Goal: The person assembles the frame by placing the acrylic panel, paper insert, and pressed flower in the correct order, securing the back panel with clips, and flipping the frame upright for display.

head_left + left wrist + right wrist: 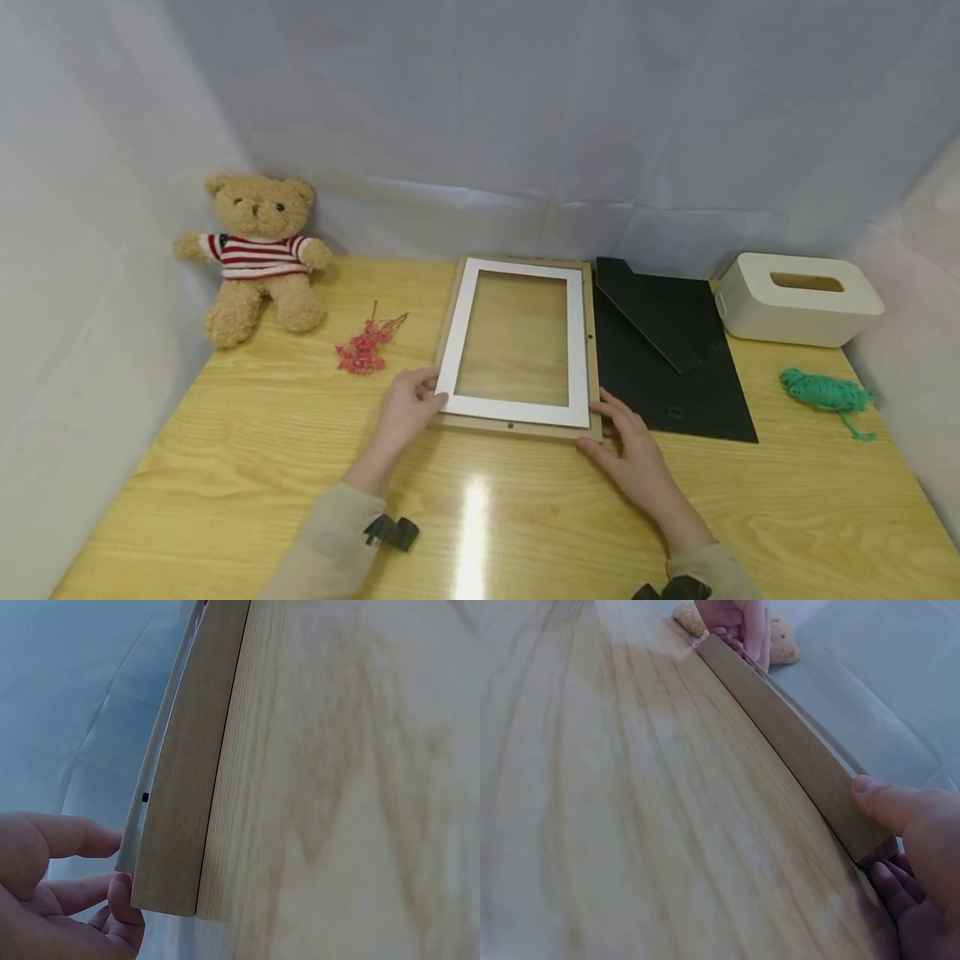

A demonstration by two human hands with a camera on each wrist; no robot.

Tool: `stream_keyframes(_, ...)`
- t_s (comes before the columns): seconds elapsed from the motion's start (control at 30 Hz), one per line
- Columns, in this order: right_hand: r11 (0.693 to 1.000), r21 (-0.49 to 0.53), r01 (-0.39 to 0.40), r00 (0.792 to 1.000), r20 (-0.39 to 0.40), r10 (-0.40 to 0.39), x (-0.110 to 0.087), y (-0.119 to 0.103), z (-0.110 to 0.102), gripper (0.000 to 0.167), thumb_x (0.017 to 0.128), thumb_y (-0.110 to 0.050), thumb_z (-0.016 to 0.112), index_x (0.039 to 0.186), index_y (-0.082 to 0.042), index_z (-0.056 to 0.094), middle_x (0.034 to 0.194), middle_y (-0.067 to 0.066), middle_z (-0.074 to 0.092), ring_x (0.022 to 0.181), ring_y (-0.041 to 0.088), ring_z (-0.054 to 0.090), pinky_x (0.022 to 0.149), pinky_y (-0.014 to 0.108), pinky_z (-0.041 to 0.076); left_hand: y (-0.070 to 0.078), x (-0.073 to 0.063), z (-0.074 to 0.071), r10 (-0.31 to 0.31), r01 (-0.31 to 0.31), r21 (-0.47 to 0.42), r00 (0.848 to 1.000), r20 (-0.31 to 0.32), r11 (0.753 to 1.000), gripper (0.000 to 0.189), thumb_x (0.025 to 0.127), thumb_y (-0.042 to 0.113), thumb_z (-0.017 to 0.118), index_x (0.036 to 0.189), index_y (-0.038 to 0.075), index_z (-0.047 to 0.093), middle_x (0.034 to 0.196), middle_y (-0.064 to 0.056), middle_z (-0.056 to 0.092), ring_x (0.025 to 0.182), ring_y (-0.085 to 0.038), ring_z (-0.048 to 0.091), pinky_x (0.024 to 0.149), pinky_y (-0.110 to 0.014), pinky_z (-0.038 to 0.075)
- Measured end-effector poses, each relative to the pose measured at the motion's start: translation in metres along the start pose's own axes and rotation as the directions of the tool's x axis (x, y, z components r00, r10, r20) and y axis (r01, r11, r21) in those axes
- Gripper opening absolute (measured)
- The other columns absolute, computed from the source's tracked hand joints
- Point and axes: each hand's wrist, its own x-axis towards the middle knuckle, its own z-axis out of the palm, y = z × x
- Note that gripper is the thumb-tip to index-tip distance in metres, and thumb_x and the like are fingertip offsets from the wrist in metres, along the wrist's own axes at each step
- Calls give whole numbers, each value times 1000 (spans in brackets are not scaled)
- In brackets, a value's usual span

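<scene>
A wooden picture frame [547,432] lies flat on the table, with a white mat [576,342] over its opening. My left hand [405,408] pinches the mat's near left corner, thumb on top and fingers below. In the left wrist view, that mat edge stands slightly raised above the frame's wooden side [187,750]. At the near right corner, my right hand [633,458] grips the frame. The right wrist view has its thumb [889,802] against the front side and its fingers curled around the corner.
Right of the frame lies a black backing board [712,400] with a stand leg [645,312]. Beyond it are a white tissue box [780,312] and a green yarn bundle [825,390]. Pink dried flowers [363,350] and a teddy bear [258,258] are on the left.
</scene>
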Motion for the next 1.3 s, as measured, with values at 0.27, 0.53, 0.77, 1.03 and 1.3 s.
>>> stream_keyframes(0.27, 1000, 9, -12, 1000, 10, 12, 0, 0, 0, 51, 86, -30, 72, 130, -12, 55, 149, 10, 36, 111, 25, 51, 89, 44, 49, -1, 1, -3, 0, 0, 7, 1000, 26, 1000, 43, 77, -5, 69, 119, -9, 61, 94, -17, 59, 72, -16, 51, 58, -20, 47)
stream_keyframes(0.53, 1000, -3, -15, 1000, 16, 15, 0, -1, 0, 51, 86, -32, 72, 130, -13, 55, 150, 9, 36, 113, 25, 50, 90, 44, 49, 0, 2, -7, 0, -2, 26, 998, 66, 1000, 43, 78, -1, 71, 119, -8, 61, 95, -15, 61, 73, -17, 53, 59, -23, 48)
stream_keyframes(0.77, 1000, -3, 7, 1000, 5, -7, 0, 0, 0, 46, 86, -28, 72, 128, -14, 58, 149, 10, 36, 116, 26, 48, 88, 45, 50, -2, 7, -6, -2, 1, 29, 998, 63, 1000, 42, 77, -3, 70, 118, -5, 62, 94, -13, 62, 73, -18, 54, 58, -23, 50)
stream_keyframes(1.03, 1000, -15, 10, 1000, 2, -10, 0, 1, 0, 46, 86, -29, 72, 127, -13, 59, 149, 11, 37, 113, 26, 51, 87, 45, 50, 3, 16, -10, 19, -24, 41, 994, 104, 999, 38, 80, -1, 69, 118, -4, 63, 94, -12, 61, 75, -18, 54, 58, -23, 48)
stream_keyframes(1.3, 1000, -3, 2, 1000, 10, -2, 0, 0, -1, 46, 86, -31, 72, 128, -15, 58, 149, 8, 36, 112, 25, 51, 88, 45, 50, 29, 57, -18, 136, -136, -10, 984, 115, 991, 31, 87, 2, 64, 118, -4, 63, 97, -15, 61, 86, -26, 58, 65, -29, 50)
